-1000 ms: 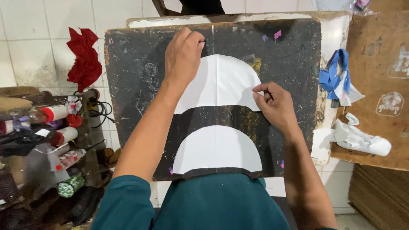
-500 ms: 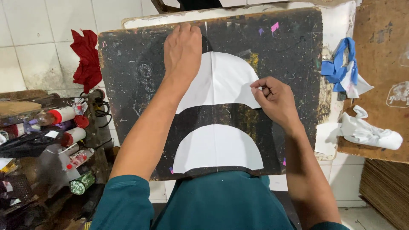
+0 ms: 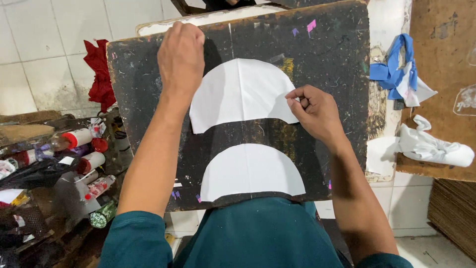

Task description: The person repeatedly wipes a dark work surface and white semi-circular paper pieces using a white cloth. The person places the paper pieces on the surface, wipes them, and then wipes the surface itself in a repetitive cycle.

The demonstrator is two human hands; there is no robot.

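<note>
A black, scuffed board point(image 3: 322, 64) rests tilted in front of me. Two white paper pieces lie on it: an upper arched piece point(image 3: 243, 92) with a curved notch at its bottom, and a lower half-round piece point(image 3: 250, 171). My left hand point(image 3: 181, 57) presses flat on the board at the upper piece's top left edge. My right hand point(image 3: 315, 111) pinches the right edge of the upper piece between thumb and fingertips; whether a small tool is in it, I cannot tell.
Several bottles and tubes with red caps point(image 3: 74, 149) crowd a cluttered shelf at the left, under a red cloth point(image 3: 99, 74). At the right, blue and white rags point(image 3: 401, 69) and a crumpled white cloth point(image 3: 431, 146) lie on a brown surface point(image 3: 446, 44). White tiled wall behind.
My right hand has shifted slightly up along the upper piece's right edge. My left hand has stayed pressed at the top left. The view has tilted a little.
</note>
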